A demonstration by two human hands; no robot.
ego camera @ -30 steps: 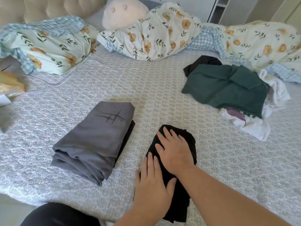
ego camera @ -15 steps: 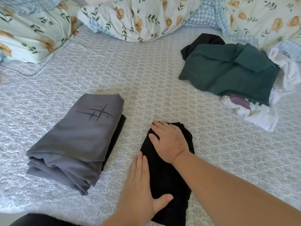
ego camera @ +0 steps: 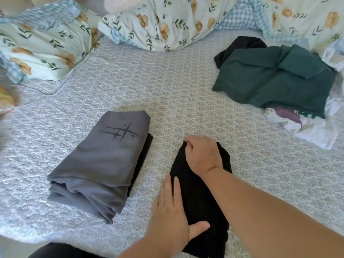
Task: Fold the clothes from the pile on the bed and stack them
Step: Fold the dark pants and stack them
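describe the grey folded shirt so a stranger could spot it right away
On the bed, look left of the hands. The grey shirt lies folded on a black garment, the only piece with a dark crossed-lines print.

Both forearms are bare to the frame edge, with no sleeve, watch or ring showing on the left hand [ego camera: 173, 218] or the right hand [ego camera: 202, 155]. Fingernails are short and plain. Dark clothing [ego camera: 55, 251] shows at the bottom edge, left of the hands.
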